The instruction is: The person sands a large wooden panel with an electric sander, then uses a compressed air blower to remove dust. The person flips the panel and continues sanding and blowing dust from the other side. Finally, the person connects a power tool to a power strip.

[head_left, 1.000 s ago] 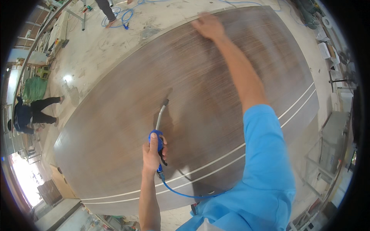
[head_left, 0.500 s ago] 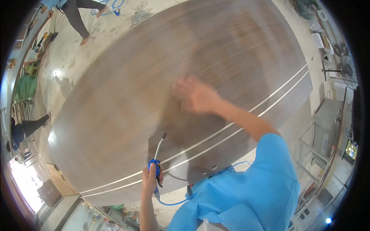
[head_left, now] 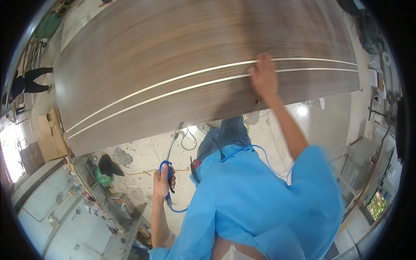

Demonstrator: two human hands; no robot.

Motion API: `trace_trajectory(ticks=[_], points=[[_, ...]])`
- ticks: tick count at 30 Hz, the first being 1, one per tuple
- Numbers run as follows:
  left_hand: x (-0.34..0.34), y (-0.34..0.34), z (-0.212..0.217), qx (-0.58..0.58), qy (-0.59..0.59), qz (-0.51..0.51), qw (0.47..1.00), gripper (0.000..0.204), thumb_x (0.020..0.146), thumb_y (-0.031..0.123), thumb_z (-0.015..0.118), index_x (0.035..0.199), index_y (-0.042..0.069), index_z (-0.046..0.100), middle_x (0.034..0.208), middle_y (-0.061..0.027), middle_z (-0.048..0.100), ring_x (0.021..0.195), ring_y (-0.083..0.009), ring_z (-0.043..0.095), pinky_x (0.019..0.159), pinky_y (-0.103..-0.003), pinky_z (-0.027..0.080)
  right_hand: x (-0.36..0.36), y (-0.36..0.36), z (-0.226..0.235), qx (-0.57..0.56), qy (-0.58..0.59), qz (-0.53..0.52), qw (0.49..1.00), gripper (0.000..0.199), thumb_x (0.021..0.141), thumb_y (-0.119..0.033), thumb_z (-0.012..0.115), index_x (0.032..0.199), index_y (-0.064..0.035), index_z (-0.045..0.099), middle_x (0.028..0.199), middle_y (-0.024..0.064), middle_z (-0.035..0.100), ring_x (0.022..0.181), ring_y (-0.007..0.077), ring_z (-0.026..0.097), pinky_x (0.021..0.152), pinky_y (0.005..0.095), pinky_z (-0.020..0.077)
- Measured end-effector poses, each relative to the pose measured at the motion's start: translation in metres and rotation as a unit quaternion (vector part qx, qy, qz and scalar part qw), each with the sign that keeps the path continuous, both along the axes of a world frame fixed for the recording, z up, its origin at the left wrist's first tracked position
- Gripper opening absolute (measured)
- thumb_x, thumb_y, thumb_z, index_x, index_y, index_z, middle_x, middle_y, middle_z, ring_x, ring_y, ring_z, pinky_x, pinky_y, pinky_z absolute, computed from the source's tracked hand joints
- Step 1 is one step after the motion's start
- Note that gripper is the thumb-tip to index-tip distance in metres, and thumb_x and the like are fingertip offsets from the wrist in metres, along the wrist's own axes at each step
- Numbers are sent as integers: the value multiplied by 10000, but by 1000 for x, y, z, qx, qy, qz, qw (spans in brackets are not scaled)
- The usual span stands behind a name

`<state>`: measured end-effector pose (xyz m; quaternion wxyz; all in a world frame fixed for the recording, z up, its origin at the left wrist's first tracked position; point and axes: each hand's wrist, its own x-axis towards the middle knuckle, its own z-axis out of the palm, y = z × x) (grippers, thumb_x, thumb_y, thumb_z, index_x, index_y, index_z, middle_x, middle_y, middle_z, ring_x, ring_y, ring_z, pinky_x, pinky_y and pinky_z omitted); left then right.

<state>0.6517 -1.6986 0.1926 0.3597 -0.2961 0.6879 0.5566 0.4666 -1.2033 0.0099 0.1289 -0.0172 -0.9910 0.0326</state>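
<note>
My left hand [head_left: 160, 182] is closed around the blue handle of an air blow gun [head_left: 172, 145]. Its bent metal nozzle points away from me, toward the near edge of a large brown wood-grain panel [head_left: 173, 56]. From the handle's lower end a blue air hose [head_left: 178, 211] curves toward my body. My right hand [head_left: 263, 81] lies palm down with fingers stretched out, over the two thin white strips [head_left: 173, 82] that run along the panel. Close to that hand is a small round hole [head_left: 258, 102] at the panel's near edge.
A cardboard box [head_left: 53, 134] stands past the panel's left end. At lower left are a metal-edged shelf [head_left: 97, 199] with small parts and a green bag [head_left: 103, 177]. A person in dark trousers [head_left: 37, 82] is at far left. Papers and equipment line the right wall.
My right hand has moved right and nearer, from the middle of the panel to the white strips. My left hand still grips the blow gun, now over the floor; the view has shifted.
</note>
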Motion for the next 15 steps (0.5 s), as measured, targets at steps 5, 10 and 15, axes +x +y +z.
trace_trajectory(ticks=[5,10,15], points=[[34,-30,6,-14,42,1,999,670,1073,641,437,856,28,598,560,-28,521,447,-112,498,431,-264,401,48,-233,22,-78,-63,185,978,748,1044,-504,476,1578,13,386,1670,241,328,1563,400,285,1287,512,223],[34,-55,8,-35,95,-1,995,657,1089,614,422,866,21,596,561,-26,514,446,-112,493,431,-265,398,50,-294,21,-148,-109,351,918,673,1072,-481,434,1591,-53,411,1672,154,374,1578,304,288,1302,476,200],[39,-65,-4,-11,64,9,998,624,1093,583,447,873,19,598,571,-33,519,446,-114,489,429,-265,398,23,-111,16,-28,-85,35,995,646,1082,-433,440,1599,-50,386,1688,148,339,1571,312,290,1293,479,218]])
